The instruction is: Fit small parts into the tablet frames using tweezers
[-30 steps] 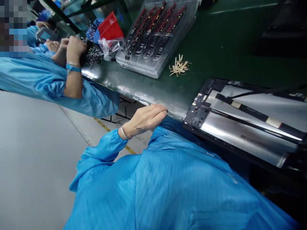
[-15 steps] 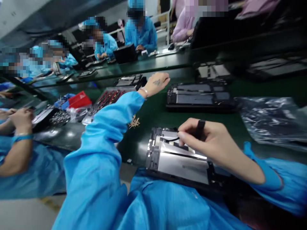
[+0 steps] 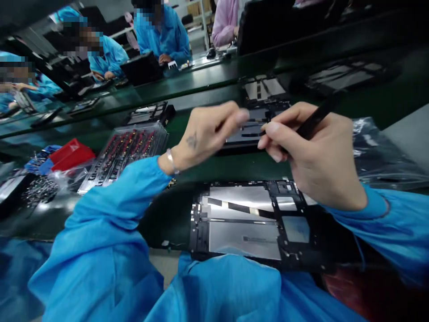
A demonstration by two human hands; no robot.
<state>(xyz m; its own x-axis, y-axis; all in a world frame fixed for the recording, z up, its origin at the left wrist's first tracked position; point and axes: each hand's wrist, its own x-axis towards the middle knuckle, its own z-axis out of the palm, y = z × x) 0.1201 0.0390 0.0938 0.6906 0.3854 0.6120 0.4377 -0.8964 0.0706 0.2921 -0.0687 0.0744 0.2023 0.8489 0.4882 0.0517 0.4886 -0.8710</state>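
My right hand (image 3: pixel 311 152) is closed in a pen-like grip around a slim black tool (image 3: pixel 320 117), whose back end points up to the right. Its fingertips are beside those of my left hand (image 3: pixel 214 129), which is curled with thumb and finger together; whatever it pinches is hidden. Both hands are raised in front of a second opened tablet (image 3: pixel 231 137) and partly cover it. Nearest my body lies an opened tablet (image 3: pixel 244 237), its silver battery and a dark diagonal ribbon cable (image 3: pixel 241 209) exposed. Neither hand touches it.
Stacked clear trays (image 3: pixel 124 152) of red-and-black parts stand left, beside a red bin (image 3: pixel 72 154) and loose small metal parts (image 3: pixel 40 190). Plastic bags (image 3: pixel 378 152) lie right. More opened tablets (image 3: pixel 264 88) rest farther back. Co-workers in blue (image 3: pixel 161 33) sit across the bench.
My left hand has come back toward my right hand. The right hand has lifted off the near tablet, moving up and away, and the tool now sticks out of it. The view has shifted.
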